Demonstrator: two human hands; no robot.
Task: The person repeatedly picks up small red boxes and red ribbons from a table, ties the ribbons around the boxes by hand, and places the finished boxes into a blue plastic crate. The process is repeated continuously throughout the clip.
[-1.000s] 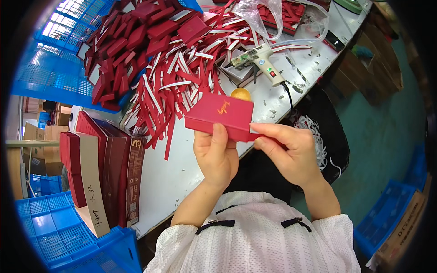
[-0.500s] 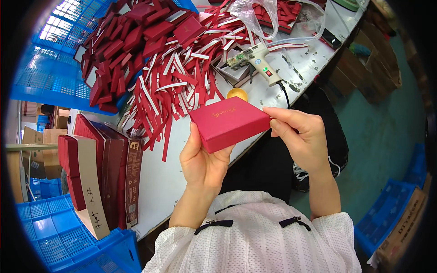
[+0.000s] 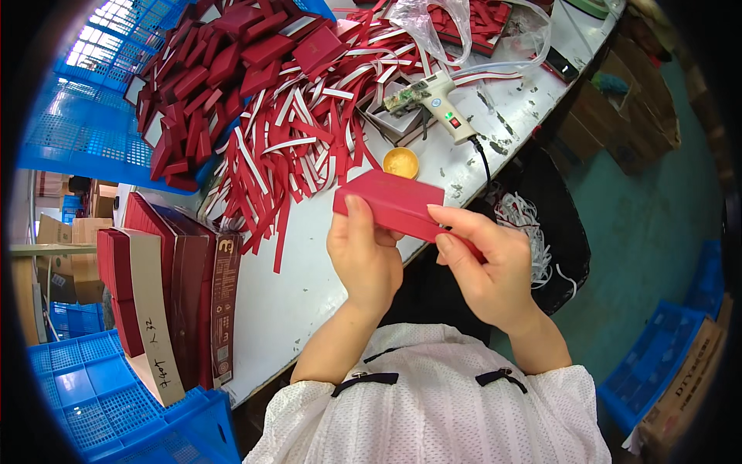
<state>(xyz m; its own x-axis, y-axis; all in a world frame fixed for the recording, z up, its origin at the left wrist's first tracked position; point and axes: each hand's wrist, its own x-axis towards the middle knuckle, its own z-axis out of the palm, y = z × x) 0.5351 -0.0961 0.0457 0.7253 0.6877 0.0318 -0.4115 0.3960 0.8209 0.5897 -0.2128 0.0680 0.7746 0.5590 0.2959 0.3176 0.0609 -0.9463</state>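
A flat red box (image 3: 390,203) is held up in front of me, over the near edge of the table. My left hand (image 3: 363,251) grips its left end, thumb on the front side and fingers underneath. At its right end, my right hand (image 3: 491,263) pinches the edge, or a red strip there, between thumb and index finger; which one I cannot make out. Just beyond the box stands a small yellow bowl (image 3: 401,162). A glue gun (image 3: 440,104) with a cream body and a lit switch rests farther back, its tip over a small open box.
A tangle of red and white ribbon strips (image 3: 297,139) covers the middle of the table (image 3: 270,309). Many red boxes (image 3: 209,77) are heaped in a blue crate (image 3: 62,147) at far left. Cartons of red pieces (image 3: 174,271) stand at left. White scraps (image 3: 525,232) fill a black bag at right.
The red box has tilted, showing more of its front side, and moved slightly. My left thumb now lies across its front. My right hand has shifted left and down along with the box.
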